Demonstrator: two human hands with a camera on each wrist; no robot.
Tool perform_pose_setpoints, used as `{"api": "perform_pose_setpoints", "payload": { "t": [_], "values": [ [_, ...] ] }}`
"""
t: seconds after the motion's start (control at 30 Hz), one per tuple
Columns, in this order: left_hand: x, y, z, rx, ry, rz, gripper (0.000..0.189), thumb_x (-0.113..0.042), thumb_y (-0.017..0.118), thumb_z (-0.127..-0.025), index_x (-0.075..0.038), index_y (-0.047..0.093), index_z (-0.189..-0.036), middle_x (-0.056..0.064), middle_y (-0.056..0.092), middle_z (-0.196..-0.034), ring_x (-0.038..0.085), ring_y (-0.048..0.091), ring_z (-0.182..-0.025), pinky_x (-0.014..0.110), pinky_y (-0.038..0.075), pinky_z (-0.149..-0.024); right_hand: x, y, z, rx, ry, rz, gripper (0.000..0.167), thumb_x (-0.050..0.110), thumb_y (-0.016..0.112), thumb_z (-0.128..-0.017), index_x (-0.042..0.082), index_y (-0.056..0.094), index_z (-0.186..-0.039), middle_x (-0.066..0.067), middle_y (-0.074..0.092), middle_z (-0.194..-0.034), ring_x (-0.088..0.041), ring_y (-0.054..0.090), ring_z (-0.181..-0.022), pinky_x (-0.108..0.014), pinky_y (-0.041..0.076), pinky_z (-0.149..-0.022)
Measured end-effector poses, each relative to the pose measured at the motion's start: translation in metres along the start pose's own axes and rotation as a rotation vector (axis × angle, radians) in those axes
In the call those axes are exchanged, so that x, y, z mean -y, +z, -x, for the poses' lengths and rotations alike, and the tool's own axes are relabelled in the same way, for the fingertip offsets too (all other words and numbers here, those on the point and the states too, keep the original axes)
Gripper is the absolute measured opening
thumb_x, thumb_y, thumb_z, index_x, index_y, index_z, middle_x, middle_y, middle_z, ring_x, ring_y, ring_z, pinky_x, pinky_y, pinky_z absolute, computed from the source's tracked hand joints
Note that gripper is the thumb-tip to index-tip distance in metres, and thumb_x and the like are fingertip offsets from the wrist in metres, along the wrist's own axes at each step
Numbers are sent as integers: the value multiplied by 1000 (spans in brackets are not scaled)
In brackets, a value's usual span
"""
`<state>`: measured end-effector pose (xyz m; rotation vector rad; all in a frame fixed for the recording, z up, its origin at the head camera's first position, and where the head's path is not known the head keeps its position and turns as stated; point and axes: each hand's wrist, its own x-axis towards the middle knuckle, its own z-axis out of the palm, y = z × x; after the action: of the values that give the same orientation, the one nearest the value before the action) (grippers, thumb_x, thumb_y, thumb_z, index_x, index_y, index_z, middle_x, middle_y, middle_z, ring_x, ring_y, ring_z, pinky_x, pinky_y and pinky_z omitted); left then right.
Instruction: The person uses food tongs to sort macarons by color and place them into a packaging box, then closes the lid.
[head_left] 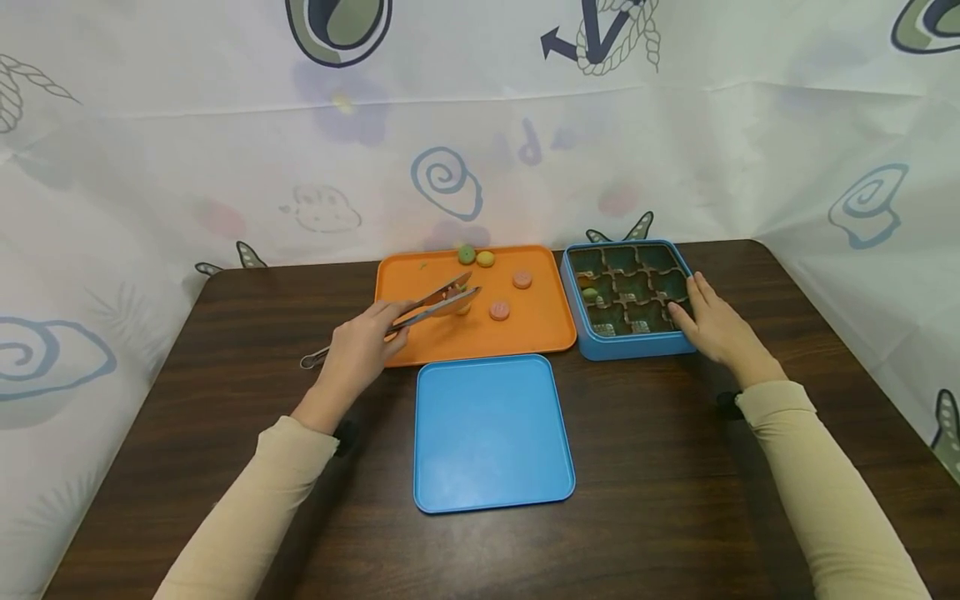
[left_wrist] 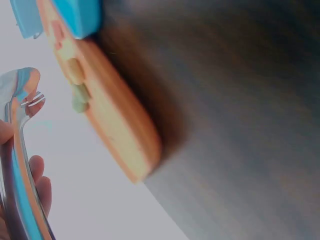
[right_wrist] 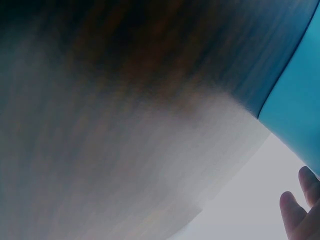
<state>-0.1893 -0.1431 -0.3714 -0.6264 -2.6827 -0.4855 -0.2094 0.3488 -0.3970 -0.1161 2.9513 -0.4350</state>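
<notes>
My left hand [head_left: 360,342] grips metal tongs [head_left: 431,313] around their middle. Their tips, one spoon-like and one fork-like, are over the orange tray [head_left: 405,337]; I cannot tell whether a piece sits between them. On that tray lie a green piece [head_left: 467,254], a yellow piece [head_left: 486,259] and two pink round pieces [head_left: 499,310]. Another yellowish piece is partly hidden by the tongs. With fingers extended, my right hand [head_left: 716,329] rests at the right side of a blue box [head_left: 637,345], thumb over its rim. A green piece [head_left: 590,295] is in a left compartment.
A bare blue tray [head_left: 491,433] lies in front of the orange one, nearer to me. Dark wooden table [head_left: 660,492] surrounds everything, and a white patterned sheet [head_left: 510,183] hangs behind it. The box stands close to the orange tray's right edge.
</notes>
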Motion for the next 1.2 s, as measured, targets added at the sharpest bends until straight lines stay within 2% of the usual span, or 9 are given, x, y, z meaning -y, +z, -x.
{"api": "perform_pose_setpoints", "payload": {
  "t": [0.17, 0.3, 0.4, 0.57, 0.87, 1.03, 1.2],
  "values": [
    [-15, -2, -13, -35, 68, -3, 35, -12, 68, -87, -8, 63, -121, 13, 68, -111, 24, 69, -73, 31, 48, -47, -1, 1, -1, 5, 1, 5, 85, 59, 14, -99, -6, -6, -150, -27, -9, -157, -53, 7, -142, -65, 11, -114],
    [-28, -2, -24, -68, 125, 3, 34, -11, 69, -86, -8, 64, -120, 12, 69, -108, 23, 69, -76, 32, 53, -53, 0, 0, 0, 8, 1, 1, 85, 59, 15, -99, -6, -7, -150, -27, -10, -157, -53, 6, -142, -65, 11, -114],
    [-38, 1, -31, -81, 167, 13, 35, -9, 71, -85, -8, 64, -119, 11, 69, -107, 23, 70, -80, 32, 55, -57, 2, 0, 0, 12, -1, 0, 84, 58, 15, -99, -6, -7, -150, -27, -10, -157, -53, 6, -142, -64, 10, -114],
    [-56, 6, -40, -85, 217, 1, 34, -12, 70, -85, -8, 65, -119, 9, 69, -109, 20, 71, -82, 29, 55, -57, 2, 0, 0, 10, 1, 6, 85, 59, 14, -99, -6, -6, -150, -27, -9, -157, -52, 6, -142, -64, 11, -114],
    [-85, 20, -50, -54, 278, -3, 34, -16, 70, -86, -9, 64, -119, 7, 70, -108, 17, 68, -71, 25, 51, -50, 2, 0, 1, 10, 9, 9, 84, 58, 14, -99, -5, -7, -150, -26, -10, -157, -53, 7, -142, -64, 11, -114],
    [-100, 29, -53, -41, 309, -4, 35, -14, 71, -85, -9, 65, -120, 6, 70, -108, 15, 68, -69, 23, 50, -51, 0, 0, 1, 12, 4, 6, 84, 58, 14, -99, -5, -7, -150, -27, -10, -157, -53, 7, -142, -64, 11, -114],
    [-115, 35, -57, 8, 318, 33, 34, -14, 67, -88, -9, 63, -122, 5, 70, -107, 15, 64, -64, 23, 52, -54, -1, 0, 0, 16, 2, 13, 84, 59, 13, -99, -5, -8, -150, -27, -10, -157, -53, 7, -142, -65, 12, -113]
  ]
}}
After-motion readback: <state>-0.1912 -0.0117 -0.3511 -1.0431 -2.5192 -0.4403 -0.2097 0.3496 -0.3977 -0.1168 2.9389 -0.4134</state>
